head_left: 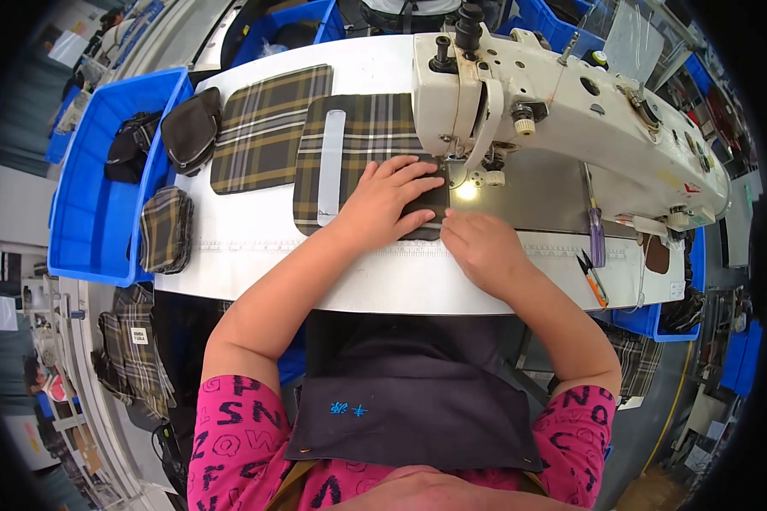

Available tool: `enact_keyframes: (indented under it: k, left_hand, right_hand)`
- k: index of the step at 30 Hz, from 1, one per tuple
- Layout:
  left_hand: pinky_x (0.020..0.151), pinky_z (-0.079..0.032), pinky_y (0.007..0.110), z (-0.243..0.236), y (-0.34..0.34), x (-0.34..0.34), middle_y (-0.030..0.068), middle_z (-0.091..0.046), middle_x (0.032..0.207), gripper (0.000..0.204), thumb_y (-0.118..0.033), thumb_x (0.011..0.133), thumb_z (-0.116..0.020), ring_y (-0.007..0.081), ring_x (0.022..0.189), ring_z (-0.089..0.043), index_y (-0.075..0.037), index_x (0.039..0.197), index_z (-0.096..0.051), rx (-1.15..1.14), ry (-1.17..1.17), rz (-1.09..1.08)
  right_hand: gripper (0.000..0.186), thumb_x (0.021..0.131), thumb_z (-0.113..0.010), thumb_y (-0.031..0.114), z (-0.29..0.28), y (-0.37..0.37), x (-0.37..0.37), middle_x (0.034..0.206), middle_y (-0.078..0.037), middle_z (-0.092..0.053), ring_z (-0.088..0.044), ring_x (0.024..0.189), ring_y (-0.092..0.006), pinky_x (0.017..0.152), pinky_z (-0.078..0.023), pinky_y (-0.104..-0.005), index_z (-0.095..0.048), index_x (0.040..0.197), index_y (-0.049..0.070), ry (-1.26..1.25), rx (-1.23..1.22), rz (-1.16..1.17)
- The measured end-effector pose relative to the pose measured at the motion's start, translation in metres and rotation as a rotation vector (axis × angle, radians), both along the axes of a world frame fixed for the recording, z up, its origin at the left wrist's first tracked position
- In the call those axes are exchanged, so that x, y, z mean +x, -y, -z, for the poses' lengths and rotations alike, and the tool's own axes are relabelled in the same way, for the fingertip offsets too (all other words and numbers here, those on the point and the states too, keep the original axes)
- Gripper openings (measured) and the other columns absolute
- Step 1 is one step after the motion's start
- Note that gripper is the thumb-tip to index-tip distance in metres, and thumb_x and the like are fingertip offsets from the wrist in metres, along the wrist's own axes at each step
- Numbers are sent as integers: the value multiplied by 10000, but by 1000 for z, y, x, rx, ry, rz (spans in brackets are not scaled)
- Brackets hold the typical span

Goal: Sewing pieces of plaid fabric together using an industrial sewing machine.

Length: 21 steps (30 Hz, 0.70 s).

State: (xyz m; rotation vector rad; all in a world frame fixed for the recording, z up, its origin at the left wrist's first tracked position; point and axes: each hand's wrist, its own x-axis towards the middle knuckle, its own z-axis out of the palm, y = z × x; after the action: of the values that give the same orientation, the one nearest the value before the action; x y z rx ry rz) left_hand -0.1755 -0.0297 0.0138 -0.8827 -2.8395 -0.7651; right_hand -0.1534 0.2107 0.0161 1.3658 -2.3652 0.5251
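Note:
My left hand [386, 203] lies flat with fingers spread on a dark fabric piece [426, 203] that rests on a brown plaid panel [366, 128]. The dark piece reaches up to the needle of a white sewing machine [562, 102]. My right hand [483, 247] presses down just to the right, at the piece's lower edge, under the machine's lamp. A light grey strip [330, 166] lies along the plaid panel's left part.
A second plaid panel [268, 128] lies further left on the white table [256, 247]. A blue bin [89, 213] at the left edge holds dark pouches [192, 128] and a plaid piece [165, 230]. Orange snips [593, 279] and a purple tool [596, 238] lie to the right.

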Motion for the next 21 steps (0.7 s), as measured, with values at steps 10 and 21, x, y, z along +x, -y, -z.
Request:
enact_keyframes:
  k: [10, 21]
  left_hand:
    - [1060, -366, 481, -3, 4, -38, 77, -636, 1365, 381, -289, 888, -784, 306, 1407, -464, -112, 1189, -633, 37, 35, -14]
    - [1044, -352, 530, 11, 12, -74, 41, -588, 1455, 463, -391, 920, -729, 289, 1422, -438, -187, 1332, -673, -52, -87, -22]
  right_hand:
    - [202, 856, -673, 67, 5, 1, -19, 1058, -117, -686, -675, 1007, -287, 926, -543, -431, -700, 1044, -3, -77, -59, 75]
    - [414, 847, -805, 258, 2, 2, -21, 1082, -88, -645, -638, 1000, -297, 845, -507, -422, -715, 1214, 89, 129, 64, 314]
